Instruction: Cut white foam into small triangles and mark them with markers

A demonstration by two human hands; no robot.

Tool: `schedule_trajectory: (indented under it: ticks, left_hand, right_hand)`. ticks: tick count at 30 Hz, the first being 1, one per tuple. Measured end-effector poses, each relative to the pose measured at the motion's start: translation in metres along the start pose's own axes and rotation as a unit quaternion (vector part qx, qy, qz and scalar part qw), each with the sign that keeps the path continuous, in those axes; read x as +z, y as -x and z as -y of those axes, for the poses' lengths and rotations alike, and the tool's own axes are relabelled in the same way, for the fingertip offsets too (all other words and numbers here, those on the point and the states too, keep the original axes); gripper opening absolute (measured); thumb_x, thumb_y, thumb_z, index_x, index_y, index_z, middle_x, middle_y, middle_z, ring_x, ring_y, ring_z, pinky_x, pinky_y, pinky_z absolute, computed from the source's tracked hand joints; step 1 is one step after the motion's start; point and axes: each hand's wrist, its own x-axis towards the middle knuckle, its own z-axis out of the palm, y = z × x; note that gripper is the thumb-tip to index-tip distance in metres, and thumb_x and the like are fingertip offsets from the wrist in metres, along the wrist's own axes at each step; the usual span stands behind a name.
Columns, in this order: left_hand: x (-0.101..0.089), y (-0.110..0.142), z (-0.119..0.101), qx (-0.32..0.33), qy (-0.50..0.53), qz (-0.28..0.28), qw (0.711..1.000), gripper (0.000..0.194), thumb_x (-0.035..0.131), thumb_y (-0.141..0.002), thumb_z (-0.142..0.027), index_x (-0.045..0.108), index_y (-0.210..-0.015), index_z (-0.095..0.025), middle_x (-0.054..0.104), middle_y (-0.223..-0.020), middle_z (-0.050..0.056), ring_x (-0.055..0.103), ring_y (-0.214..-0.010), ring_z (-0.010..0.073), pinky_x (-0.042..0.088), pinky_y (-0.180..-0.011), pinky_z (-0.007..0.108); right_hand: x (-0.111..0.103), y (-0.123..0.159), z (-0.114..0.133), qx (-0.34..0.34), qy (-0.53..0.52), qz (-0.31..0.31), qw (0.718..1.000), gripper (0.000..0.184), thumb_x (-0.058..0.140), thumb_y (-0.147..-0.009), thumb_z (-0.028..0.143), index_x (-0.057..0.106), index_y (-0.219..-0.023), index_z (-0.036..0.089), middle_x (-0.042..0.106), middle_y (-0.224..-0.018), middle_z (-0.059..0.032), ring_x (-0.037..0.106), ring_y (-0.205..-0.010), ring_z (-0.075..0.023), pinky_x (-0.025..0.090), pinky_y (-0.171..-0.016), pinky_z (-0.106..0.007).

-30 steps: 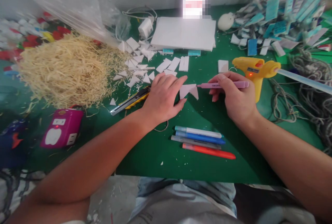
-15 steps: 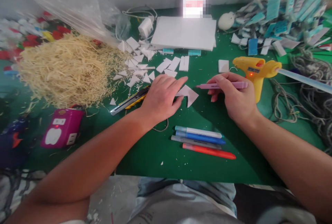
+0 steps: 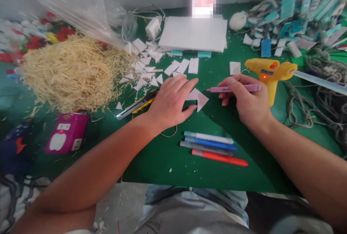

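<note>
My left hand (image 3: 175, 98) lies with its fingers stretched out over a white arrow-shaped foam board piece (image 3: 202, 100), partly covering it. The thumb stands apart from the fingers near the arrow's lower edge. My right hand (image 3: 245, 96) is closed around a pink marker (image 3: 226, 89), whose tip points left at the arrow, just short of it. Under my left wrist is a yellow-and-black utility knife (image 3: 137, 105) with its blade end to the left. In front of me lie several markers: a teal-ended white one (image 3: 208, 137), a blue, a grey and a red one (image 3: 219, 157).
White foam scraps (image 3: 143, 68) lie beyond my left hand, with a straw heap (image 3: 67, 71) further left. Stacked white boards (image 3: 192, 33) stand behind. A yellow glue gun (image 3: 271, 77) with its light lit is beside my right hand, near tangled cord (image 3: 322, 96). A magenta box (image 3: 67, 133) sits left.
My left thumb has spread a little to the right, away from the fingers. My right hand and the pink marker keep their place; the whole view has shifted slightly.
</note>
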Motion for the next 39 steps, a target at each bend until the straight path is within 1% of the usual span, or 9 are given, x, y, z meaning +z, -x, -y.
schedule_trajectory:
  ticks: [3,6,10,15,23,28,31,34,39]
  left_hand:
    - [-0.001,0.0,0.0,0.023,0.016,0.013,1.0,0.06,0.052,-0.095,-0.017,0.049,-0.154,-0.007,0.056,-0.158,0.022,0.048,-0.152,0.0385,0.042,-0.124,0.059]
    - [0.0,-0.001,0.0,0.043,0.028,0.028,0.998,0.063,0.049,-0.092,-0.011,0.049,-0.155,-0.008,0.06,-0.154,0.02,0.052,-0.148,0.0363,0.043,-0.123,0.058]
    - [0.0,0.0,0.003,0.063,0.006,0.002,0.998,0.055,0.05,-0.095,-0.015,0.056,-0.149,-0.005,0.067,-0.139,0.021,0.06,-0.137,0.0357,0.046,-0.118,0.055]
    - [-0.006,0.003,0.005,0.03,-0.014,-0.002,0.999,0.05,0.054,-0.101,-0.028,0.059,-0.146,-0.008,0.07,-0.131,0.02,0.063,-0.129,0.0371,0.048,-0.113,0.058]
    - [-0.009,0.004,0.004,0.058,0.018,0.023,0.998,0.07,0.054,-0.082,-0.011,0.052,-0.152,-0.006,0.066,-0.14,0.02,0.058,-0.136,0.0363,0.04,-0.122,0.058]
    - [-0.009,0.004,0.006,0.041,0.028,0.033,0.998,0.062,0.054,-0.09,-0.017,0.053,-0.152,-0.011,0.07,-0.133,0.017,0.061,-0.131,0.0345,0.039,-0.122,0.06]
    - [-0.011,0.004,0.006,0.037,0.033,0.035,0.998,0.062,0.058,-0.092,-0.022,0.052,-0.153,-0.013,0.069,-0.136,0.016,0.061,-0.131,0.0355,0.038,-0.122,0.061]
    - [-0.013,0.005,0.007,0.047,0.039,0.037,0.997,0.067,0.059,-0.089,-0.019,0.05,-0.155,-0.013,0.067,-0.14,0.017,0.06,-0.132,0.0361,0.039,-0.121,0.06]
    - [-0.014,0.005,0.011,0.056,0.043,0.047,0.996,0.063,0.055,-0.093,-0.017,0.049,-0.155,-0.014,0.07,-0.128,0.014,0.063,-0.123,0.032,0.04,-0.119,0.057]
  right_hand:
    - [0.001,0.0,0.001,0.004,-0.004,-0.004,1.0,0.024,0.071,-0.094,0.023,0.073,-0.07,0.02,0.066,-0.059,0.0022,0.057,-0.045,-0.0085,0.046,-0.044,-0.021]
    - [0.002,0.0,0.001,0.004,-0.007,-0.012,1.0,0.024,0.07,-0.093,0.021,0.073,-0.07,0.019,0.066,-0.059,0.0022,0.057,-0.044,-0.0085,0.045,-0.043,-0.021]
    - [0.002,0.0,0.001,0.007,-0.005,-0.017,1.0,0.024,0.072,-0.093,0.023,0.074,-0.069,0.02,0.065,-0.058,0.0024,0.057,-0.043,-0.0089,0.046,-0.042,-0.021]
    - [0.002,-0.001,0.002,0.012,0.001,-0.017,1.0,0.024,0.073,-0.093,0.024,0.074,-0.07,0.02,0.065,-0.058,0.002,0.057,-0.044,-0.0089,0.045,-0.042,-0.021]
    - [0.001,0.0,0.002,0.011,-0.004,-0.015,1.0,0.024,0.073,-0.094,0.025,0.074,-0.071,0.019,0.065,-0.058,0.002,0.057,-0.044,-0.0091,0.045,-0.042,-0.021]
    - [0.0,0.0,0.002,0.009,0.005,-0.01,1.0,0.027,0.076,-0.093,0.031,0.073,-0.068,0.02,0.065,-0.058,0.0019,0.057,-0.044,-0.0091,0.046,-0.042,-0.021]
    - [-0.001,0.0,0.002,0.012,0.005,-0.014,1.0,0.026,0.074,-0.092,0.029,0.073,-0.068,0.021,0.065,-0.057,0.0016,0.056,-0.044,-0.0094,0.046,-0.042,-0.021]
    - [-0.001,0.001,0.003,0.011,-0.005,-0.014,1.0,0.025,0.073,-0.091,0.029,0.072,-0.067,0.021,0.065,-0.056,0.0017,0.056,-0.044,-0.0099,0.046,-0.041,-0.022]
    - [-0.002,0.001,0.003,0.008,-0.007,0.008,1.0,0.02,0.079,-0.085,0.03,0.072,-0.068,0.021,0.068,-0.058,0.001,0.059,-0.045,-0.0109,0.05,-0.044,-0.023]
